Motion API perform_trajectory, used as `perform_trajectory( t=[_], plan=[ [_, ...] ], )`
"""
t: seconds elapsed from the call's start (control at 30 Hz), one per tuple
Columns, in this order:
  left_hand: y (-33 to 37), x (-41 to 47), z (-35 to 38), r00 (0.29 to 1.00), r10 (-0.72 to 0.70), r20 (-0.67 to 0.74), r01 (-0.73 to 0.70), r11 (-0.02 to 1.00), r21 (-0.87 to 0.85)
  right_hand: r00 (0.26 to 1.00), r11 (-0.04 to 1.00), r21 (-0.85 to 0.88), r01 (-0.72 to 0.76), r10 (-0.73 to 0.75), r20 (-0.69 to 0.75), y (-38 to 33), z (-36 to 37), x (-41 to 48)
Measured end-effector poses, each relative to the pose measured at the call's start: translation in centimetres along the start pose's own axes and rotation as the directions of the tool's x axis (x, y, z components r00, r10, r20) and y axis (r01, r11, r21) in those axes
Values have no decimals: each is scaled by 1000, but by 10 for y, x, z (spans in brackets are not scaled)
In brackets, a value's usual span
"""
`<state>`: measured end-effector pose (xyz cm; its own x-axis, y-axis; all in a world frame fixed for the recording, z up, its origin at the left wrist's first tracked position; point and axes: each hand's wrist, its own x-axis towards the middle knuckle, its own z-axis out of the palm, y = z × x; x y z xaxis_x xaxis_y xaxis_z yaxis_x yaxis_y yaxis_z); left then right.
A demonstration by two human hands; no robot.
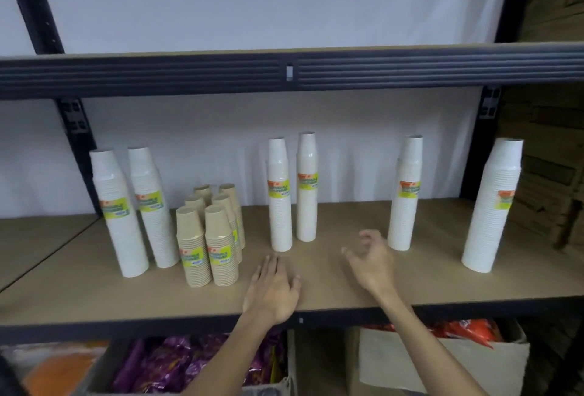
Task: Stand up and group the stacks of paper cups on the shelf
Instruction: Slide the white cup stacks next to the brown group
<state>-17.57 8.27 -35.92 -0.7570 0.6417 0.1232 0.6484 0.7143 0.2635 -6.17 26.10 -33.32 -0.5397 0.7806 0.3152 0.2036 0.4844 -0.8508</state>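
Tall white cup stacks stand upright on the wooden shelf [331, 288]: two at the left [120, 215], two in the middle [279, 200], one to the right [406, 196] and one at the far right [491, 209]. Several short brown cup stacks [207, 237] cluster between the left and middle pairs. My left hand [273, 288] rests flat on the shelf just in front of the middle pair, fingers straight. My right hand [371, 258] hovers above the shelf between the middle pair and the right stack, fingers loosely curled, holding nothing.
A dark metal shelf beam [284, 72] runs overhead. Below the shelf sit purple packets [177, 364], an orange bag [57, 367] and a cardboard box [442, 370] with orange-red packets. Black uprights frame both sides; brown boxes stand at the far right.
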Motion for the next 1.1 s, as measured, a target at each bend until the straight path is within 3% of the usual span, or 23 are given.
perform_trajectory(
  t=[0.17,0.23,0.63,0.87,1.0,1.1],
  plan=[
    [-3,-2,-2,1000,9,-11,-9,1000,-13,957,997,35,-65,52,285,-29,66,46],
    [-4,-1,-1,999,16,-29,-16,1000,-16,937,995,-8,-103,100,336,-24,87,62],
    [-4,1,2,999,23,-42,-23,1000,2,977,970,-241,-12,62,203,-6,95,66],
    [-4,-3,-1,998,32,-60,-33,999,-17,973,970,-238,-44,96,208,-13,89,59],
    [0,-14,-8,985,10,-171,-17,999,-42,988,986,-141,-86,103,118,-18,80,34],
    [1,-28,-5,970,9,-243,-13,1000,-14,996,997,-66,-31,36,81,-17,83,2]
  ],
)
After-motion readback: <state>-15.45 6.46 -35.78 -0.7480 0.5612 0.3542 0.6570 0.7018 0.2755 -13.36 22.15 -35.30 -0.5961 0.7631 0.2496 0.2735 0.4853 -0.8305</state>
